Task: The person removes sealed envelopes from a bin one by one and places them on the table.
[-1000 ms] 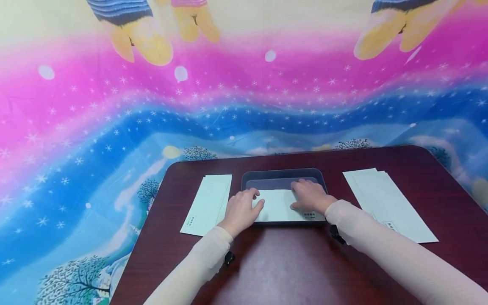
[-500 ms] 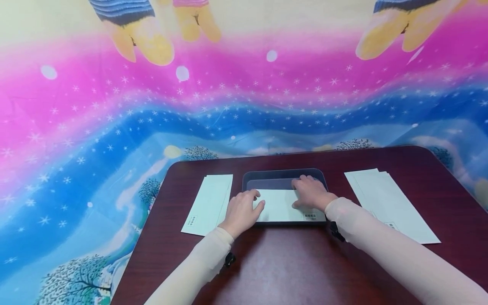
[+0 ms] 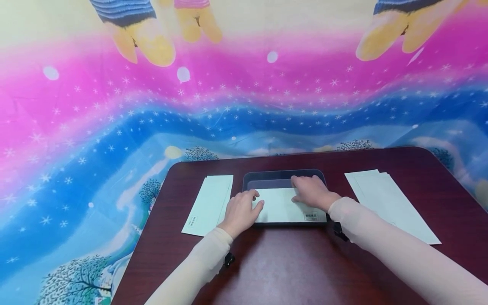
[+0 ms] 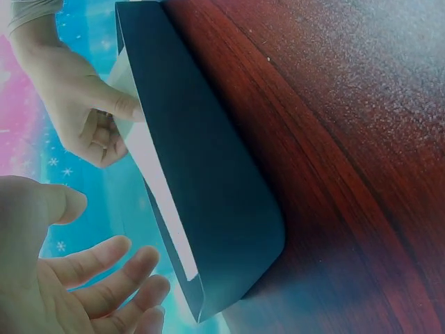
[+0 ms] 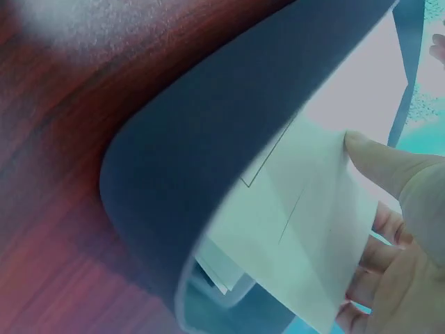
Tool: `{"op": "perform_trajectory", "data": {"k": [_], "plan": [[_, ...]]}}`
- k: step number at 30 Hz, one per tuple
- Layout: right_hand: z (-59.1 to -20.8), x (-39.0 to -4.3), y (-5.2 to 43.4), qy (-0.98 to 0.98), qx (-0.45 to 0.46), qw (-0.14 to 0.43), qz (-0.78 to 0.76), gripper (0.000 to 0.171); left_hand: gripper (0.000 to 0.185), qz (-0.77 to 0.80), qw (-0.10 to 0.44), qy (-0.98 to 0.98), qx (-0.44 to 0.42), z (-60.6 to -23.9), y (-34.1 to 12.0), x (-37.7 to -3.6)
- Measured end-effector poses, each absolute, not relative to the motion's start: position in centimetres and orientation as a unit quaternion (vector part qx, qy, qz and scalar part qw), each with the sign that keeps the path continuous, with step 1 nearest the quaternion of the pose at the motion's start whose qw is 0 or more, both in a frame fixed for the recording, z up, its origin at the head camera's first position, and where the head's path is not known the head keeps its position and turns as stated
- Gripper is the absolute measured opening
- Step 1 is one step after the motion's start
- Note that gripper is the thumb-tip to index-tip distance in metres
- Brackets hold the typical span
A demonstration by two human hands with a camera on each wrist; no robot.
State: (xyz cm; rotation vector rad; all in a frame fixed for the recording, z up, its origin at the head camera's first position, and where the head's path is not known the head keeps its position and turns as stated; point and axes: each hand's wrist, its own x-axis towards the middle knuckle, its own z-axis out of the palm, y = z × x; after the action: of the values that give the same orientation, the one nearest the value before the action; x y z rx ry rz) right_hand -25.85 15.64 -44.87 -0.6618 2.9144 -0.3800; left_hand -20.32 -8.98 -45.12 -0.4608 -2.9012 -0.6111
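At the centre of the dark red table (image 3: 289,271), a shallow grey tray (image 3: 284,174) holds a white envelope (image 3: 280,205). The envelope lies with its long axis running left to right, its printed corner label toward the near right; its near edge rests over the tray's near rim, so it sits tilted rather than flat.

The right hand (image 3: 312,192) grasps the envelope's right portion: in the right wrist view the thumb (image 5: 389,163) presses on the top face while the curled fingers sit beneath the paper, pinching it. The left hand (image 3: 241,210) rests at the envelope's left end in the head view, fingers loosely bent. The left wrist view shows its fingers (image 4: 104,264) relaxed and spread beside the tray's end, gripping nothing; contact with the paper cannot be confirmed there.

To the left of the tray lies a stack of white envelopes (image 3: 209,204), long axis running near to far. Well to the right lies a second stack of envelopes (image 3: 389,203), angled toward the near right.
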Motion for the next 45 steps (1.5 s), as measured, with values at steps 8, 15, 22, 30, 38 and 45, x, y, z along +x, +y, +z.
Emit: {"op": "perform_trajectory", "data": {"k": [8, 15, 22, 30, 38, 45], "plan": [[-44.6, -25.6, 16.0, 0.958, -0.213, 0.080, -0.172, 0.026, 0.029, -0.207, 0.072, -0.963, -0.155, -45.1, -9.0, -20.2], [-44.5, -25.5, 16.5, 0.957, -0.233, 0.041, -0.168, 0.025, 0.028, -0.205, 0.077, -0.964, -0.153, -45.1, -9.0, -20.2], [-44.1, -25.3, 17.1, 0.956, -0.234, 0.003, -0.180, 0.022, 0.029, -0.207, 0.074, -0.964, -0.149, -44.8, -8.8, -20.4], [-43.7, -24.6, 17.7, 0.960, -0.194, -0.027, -0.202, 0.022, 0.030, -0.217, 0.081, -0.961, -0.151, -44.3, -8.8, -20.5], [-43.5, -24.2, 18.2, 0.964, -0.149, -0.037, -0.217, 0.021, 0.032, -0.225, 0.085, -0.959, -0.151, -43.6, -8.9, -20.8], [-43.3, -23.9, 19.3, 0.962, -0.131, -0.045, -0.236, 0.022, 0.030, -0.240, 0.091, -0.956, -0.144, -43.0, -9.1, -20.9]]}}
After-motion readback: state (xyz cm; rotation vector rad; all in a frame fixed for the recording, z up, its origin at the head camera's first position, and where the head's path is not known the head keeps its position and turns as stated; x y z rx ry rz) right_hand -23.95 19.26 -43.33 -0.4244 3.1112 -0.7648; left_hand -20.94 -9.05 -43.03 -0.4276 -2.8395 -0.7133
